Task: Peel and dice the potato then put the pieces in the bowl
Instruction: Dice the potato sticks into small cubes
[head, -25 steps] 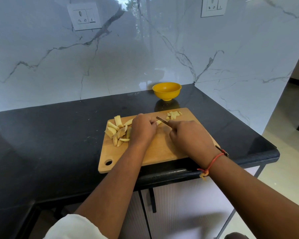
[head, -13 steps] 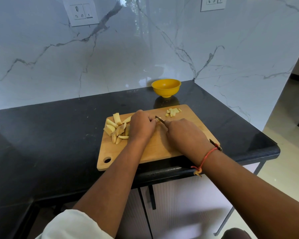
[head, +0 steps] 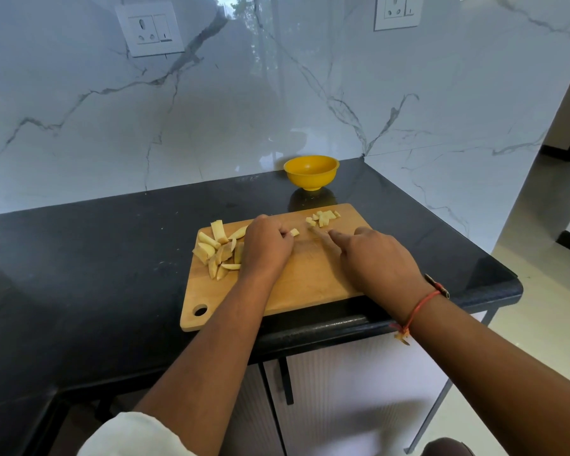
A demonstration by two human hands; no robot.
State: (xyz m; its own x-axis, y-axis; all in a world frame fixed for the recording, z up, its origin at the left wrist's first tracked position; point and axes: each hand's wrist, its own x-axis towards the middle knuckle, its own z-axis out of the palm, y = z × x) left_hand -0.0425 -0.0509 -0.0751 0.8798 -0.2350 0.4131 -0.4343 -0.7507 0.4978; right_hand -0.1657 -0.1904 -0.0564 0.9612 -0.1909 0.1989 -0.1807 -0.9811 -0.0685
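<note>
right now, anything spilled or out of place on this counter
Nothing stands out. The potato strips and diced pieces all lie on the cutting board, and the yellow bowl stands upright behind it.

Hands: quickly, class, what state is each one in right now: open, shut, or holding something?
Left hand: curled, pinching a potato strip on the board.
Right hand: grips the knife, forefinger stretched forward.

One bowl (head: 311, 172), one board (head: 310, 287), two hands (head: 267, 250) (head: 380, 260), two sockets (head: 150, 29) (head: 397, 11), two potato piles (head: 221, 250) (head: 323, 217).
</note>
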